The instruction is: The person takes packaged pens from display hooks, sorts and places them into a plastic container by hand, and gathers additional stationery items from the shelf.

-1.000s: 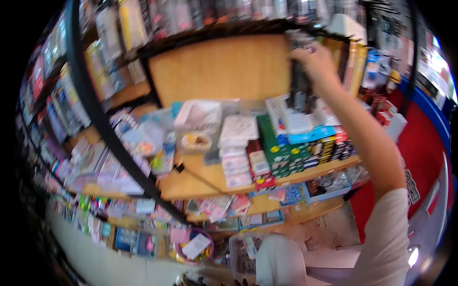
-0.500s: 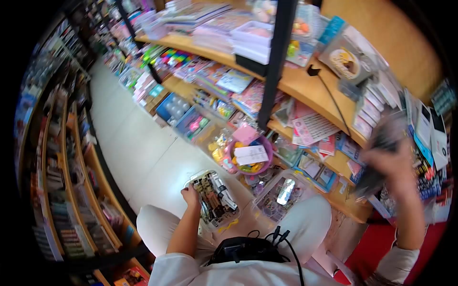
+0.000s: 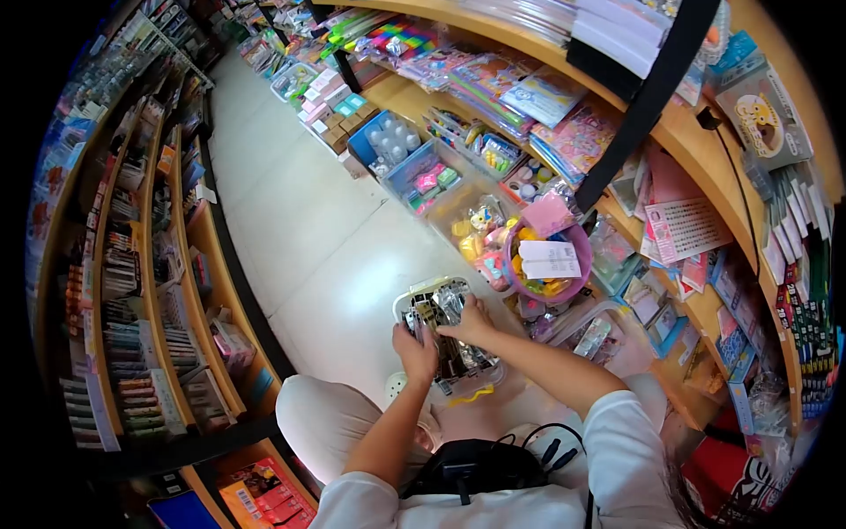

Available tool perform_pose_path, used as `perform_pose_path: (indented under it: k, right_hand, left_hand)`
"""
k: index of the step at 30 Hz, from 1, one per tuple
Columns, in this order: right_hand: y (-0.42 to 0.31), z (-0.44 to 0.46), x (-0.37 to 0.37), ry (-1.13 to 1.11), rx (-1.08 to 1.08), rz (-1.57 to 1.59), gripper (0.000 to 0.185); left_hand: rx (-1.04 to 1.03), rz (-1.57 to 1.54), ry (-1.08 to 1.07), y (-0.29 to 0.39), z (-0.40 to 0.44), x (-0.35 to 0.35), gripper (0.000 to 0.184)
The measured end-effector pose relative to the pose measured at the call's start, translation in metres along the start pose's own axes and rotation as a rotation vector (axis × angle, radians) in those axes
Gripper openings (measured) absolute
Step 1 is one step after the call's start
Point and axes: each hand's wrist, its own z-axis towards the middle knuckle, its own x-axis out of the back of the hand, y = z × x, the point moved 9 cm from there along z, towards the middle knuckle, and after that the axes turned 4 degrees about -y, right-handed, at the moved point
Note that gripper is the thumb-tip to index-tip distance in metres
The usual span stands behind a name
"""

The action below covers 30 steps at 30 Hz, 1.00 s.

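Observation:
A clear plastic bin stands on the floor between my knees, packed with small dark, silver and tan packaged items. My left hand is curled at the bin's left side, fingers closed around some of the small items there. Over the upper right part of the bin, my right hand reaches in with bent fingers. What exactly either hand grips is hidden by the fingers. A yellow handle shows at the bin's near edge.
A purple basket of yellow items stands just beyond the bin. Another clear bin is to its right. Stocked wooden shelves rise at the right. At the left stands a pen rack; a tiled aisle runs between.
My right hand has come from the right-hand shelf, where it held a blurred dark item in clear wrap, down to the bin. My left hand has shifted along the bin's side. The view has turned.

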Motion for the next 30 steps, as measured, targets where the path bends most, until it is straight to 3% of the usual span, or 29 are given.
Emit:
perform_pose_path:
  k: [1,2,3,6,8,18,30]
  right_hand:
    - [-0.005,-0.007,-0.003,-0.075,0.068,0.035,0.097]
    - [-0.005,-0.011,-0.002,-0.016,0.126,-0.004,0.095]
    - [-0.005,-0.02,-0.004,0.045,0.184,-0.043,0.092]
    - [0.001,-0.036,-0.015,0.08,0.328,-0.189,0.081]
    - [0.007,-0.04,-0.031,0.046,0.414,-0.29,0.073]
    - [0.035,-0.017,-0.071,0.117,0.347,-0.205,0.07]
    - [0.031,-0.004,-0.072,-0.113,0.177,-0.287,0.071]
  left_hand:
    - [-0.135,0.072,0.019,0.011,-0.005,-0.003,0.054]
    - [-0.271,0.142,0.038,0.02,-0.009,-0.006,0.057]
    - [-0.233,0.077,-0.104,0.013,-0.009,-0.02,0.065]
    - [-0.315,0.186,-0.177,0.019,-0.019,-0.038,0.063]
    - [-0.243,0.271,-0.227,0.002,-0.028,-0.052,0.061]
    - [-0.147,0.4,-0.315,-0.042,-0.027,-0.096,0.062]
    - [-0.137,0.461,-0.497,-0.067,-0.012,-0.111,0.069]
